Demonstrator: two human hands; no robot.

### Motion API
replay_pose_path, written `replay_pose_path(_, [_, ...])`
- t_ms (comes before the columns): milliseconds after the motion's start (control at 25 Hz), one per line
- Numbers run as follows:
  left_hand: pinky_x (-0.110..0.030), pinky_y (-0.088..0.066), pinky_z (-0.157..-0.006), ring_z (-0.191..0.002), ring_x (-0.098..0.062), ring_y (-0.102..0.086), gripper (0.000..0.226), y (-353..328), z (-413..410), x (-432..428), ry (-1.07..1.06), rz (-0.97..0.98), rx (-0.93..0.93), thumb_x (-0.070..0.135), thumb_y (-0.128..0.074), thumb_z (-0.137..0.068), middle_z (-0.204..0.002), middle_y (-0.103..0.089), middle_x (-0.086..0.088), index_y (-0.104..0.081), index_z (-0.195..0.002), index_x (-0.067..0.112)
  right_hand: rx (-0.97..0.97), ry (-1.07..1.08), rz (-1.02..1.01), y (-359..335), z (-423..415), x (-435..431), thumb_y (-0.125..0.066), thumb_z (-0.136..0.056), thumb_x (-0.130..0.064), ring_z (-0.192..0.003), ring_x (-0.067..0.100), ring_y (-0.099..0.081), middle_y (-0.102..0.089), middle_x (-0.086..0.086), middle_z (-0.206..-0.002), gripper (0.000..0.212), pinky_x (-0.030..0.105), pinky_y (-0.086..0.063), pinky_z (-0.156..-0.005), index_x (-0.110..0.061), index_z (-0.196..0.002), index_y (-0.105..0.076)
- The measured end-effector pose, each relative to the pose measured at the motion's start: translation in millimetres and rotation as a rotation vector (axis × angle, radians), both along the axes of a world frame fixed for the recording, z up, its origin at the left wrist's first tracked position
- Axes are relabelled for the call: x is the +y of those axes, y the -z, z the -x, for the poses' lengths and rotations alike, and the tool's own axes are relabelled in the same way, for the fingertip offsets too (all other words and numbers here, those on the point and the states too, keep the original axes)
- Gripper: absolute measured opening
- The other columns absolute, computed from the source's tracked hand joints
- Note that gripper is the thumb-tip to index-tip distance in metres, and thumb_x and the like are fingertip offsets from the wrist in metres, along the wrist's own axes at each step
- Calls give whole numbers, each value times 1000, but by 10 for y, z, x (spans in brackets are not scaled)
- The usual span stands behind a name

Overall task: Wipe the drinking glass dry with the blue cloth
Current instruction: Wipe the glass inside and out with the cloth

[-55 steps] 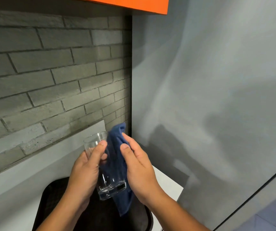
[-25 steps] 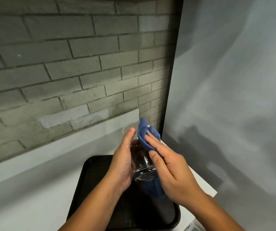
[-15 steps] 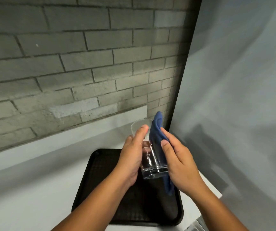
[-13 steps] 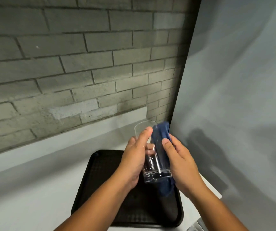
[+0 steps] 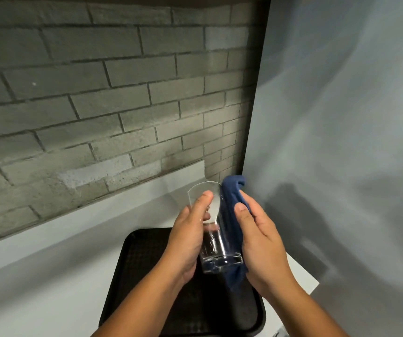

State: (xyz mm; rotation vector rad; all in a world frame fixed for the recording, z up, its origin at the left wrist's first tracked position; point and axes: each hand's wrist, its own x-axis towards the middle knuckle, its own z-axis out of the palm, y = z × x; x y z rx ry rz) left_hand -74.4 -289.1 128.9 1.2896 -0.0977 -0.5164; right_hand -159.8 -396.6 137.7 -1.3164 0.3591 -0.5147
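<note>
A clear drinking glass (image 5: 213,242) is held in the air above a black tray, its mouth pointing up and slightly away from me. My left hand (image 5: 187,242) grips its left side, thumb near the rim. A blue cloth (image 5: 230,212) lies against the right side of the glass from rim to base, with a corner hanging below. My right hand (image 5: 260,242) presses the cloth onto the glass; its fingers behind the cloth are hidden.
The black tray (image 5: 147,283) sits on a white counter (image 5: 49,288). A grey brick wall (image 5: 98,105) stands behind it and a plain grey wall (image 5: 341,142) closes the right side. The counter's right edge ends just past the tray.
The cloth and my right hand have shifted up and down along the glass's side. Both hands and the glass stay above the tray, and the view has drifted slightly.
</note>
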Motion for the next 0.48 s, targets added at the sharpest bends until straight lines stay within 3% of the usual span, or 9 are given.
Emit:
replay_pose_path(80, [-47, -66, -82, -87, -26, -82, 56, 7, -3, 29, 15, 8, 11, 61, -82, -85, -103, -83, -6, -77, -113, 12, -16, -29, 98, -22, -4, 1, -51, -115, -22, -141, 13, -67, -74, -5, -147, 36, 45, -47, -125, -30, -147, -66])
replay_pose_path(160, [-49, -68, -87, -95, -29, -86, 61, 28, 23, 43, 26, 13, 13, 59, -83, -86, -108, -89, -14, -80, -123, 10, -20, -20, 41, -16, -23, -5, -50, -115, -19, -130, 13, -74, -79, -2, -140, 34, 37, -56, -115, -31, -140, -71])
replay_pose_path(240, [-43, -68, -79, -95, -25, -88, 60, 55, 43, 46, 5, -8, 4, 61, -81, -87, -107, -90, -12, -82, -121, 12, -8, -8, -1, 2, -14, 22, -50, -115, -21, -124, 14, -78, -82, -4, -133, 33, 34, -60, -109, -33, -136, -73])
replay_pose_path(360, [-39, -67, -69, -86, -23, -89, 59, 87, 2, 77, -44, -33, 24, 65, -79, -89, -95, -90, -6, -81, -118, 13, 3, -29, 58, 36, 31, 89, -50, -115, -23, -139, 12, -68, -74, -7, -147, 37, 39, -50, -122, -30, -149, -65])
replay_pose_path(480, [-37, -67, -63, -83, -24, -88, 55, 127, 18, 79, -47, 5, 63, 62, -78, -94, -92, -90, -7, -79, -118, 13, 34, -14, 63, 79, 28, 119, -50, -115, -23, -114, -7, -76, -81, -23, -126, 34, 13, -59, -95, -46, -126, -72])
